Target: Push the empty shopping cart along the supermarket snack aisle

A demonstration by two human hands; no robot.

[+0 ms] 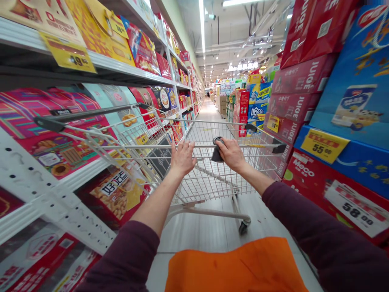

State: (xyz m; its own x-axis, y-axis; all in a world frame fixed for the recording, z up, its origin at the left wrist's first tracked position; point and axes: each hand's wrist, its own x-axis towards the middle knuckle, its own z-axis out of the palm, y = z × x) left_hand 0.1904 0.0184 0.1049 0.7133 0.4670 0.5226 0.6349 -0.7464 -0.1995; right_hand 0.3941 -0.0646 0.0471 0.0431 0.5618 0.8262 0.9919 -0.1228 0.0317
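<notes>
Wire shopping cart (209,178) sits near the left shelf (91,61); left hand (182,159) and right hand (231,154) close on its handle (146,146), the right over dark cloth (216,152); a swerve could snag the shelf.

the left hand (182,158) and right hand (232,155) reach forward well apart, palms down, fingers (184,147) curled over and downward, with both wrists just behind the fingers and bare forearms (154,198) angling back and outward into maroon sleeves (127,255).

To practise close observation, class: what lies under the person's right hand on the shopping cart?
The right hand rests on the cart's handle bar, a dark cloth bunched at its fingers. The palm hides the bar beneath it.
</notes>
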